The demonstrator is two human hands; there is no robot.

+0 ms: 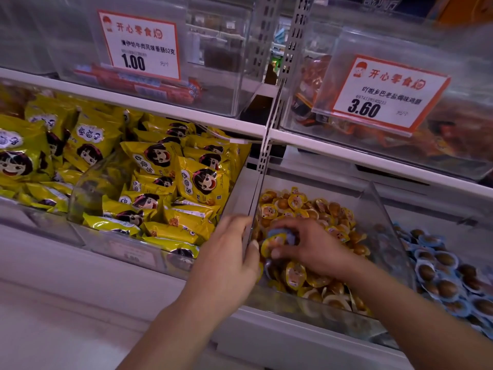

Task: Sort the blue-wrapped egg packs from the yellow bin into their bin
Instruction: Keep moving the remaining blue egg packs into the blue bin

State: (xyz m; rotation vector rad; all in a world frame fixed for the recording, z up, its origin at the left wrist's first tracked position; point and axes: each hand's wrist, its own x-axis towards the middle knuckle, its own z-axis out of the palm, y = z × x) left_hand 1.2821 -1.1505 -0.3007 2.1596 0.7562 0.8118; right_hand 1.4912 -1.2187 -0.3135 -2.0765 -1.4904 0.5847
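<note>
Two white shelves (pixel 346 153) carry clear, hard-walled plastic bins, and we start with the widest. On the lower shelf at left, a bin (pixel 88 236) is heaped with glossy yellow pouches (pixel 165 180), flat and crinkled, each printed with a cartoon face. Next to it sits the yellow bin (pixel 384 217), its slanted see-through walls holding a pile of small round egg packs (pixel 314 209) in shiny yellow film, the brown eggs showing through. Just right of that, the blue bin (pixel 453 236) holds the same domed packs (pixel 440 265) edged in pale blue wrap. Above, two more clear bins show red sausage sticks (pixel 149 84) and orange-brown packets (pixel 314 84), each fronted by a white card with a red border, marked 1.00 (pixel 138 44) and 3.60 (pixel 386 97).

Our left hand (pixel 229 260) rests on the yellow bin's left wall, fingers draped over its rim and the thumb against the clear side. Our right hand (pixel 306 244) reaches into the yellow pile, its grip pinching a blue-wrapped pack (pixel 282 235) between thumb and curled fingers, along with a yellow one just under it. That blue pack is inside the yellow bin, near its left wall, on top of the pile.
</note>
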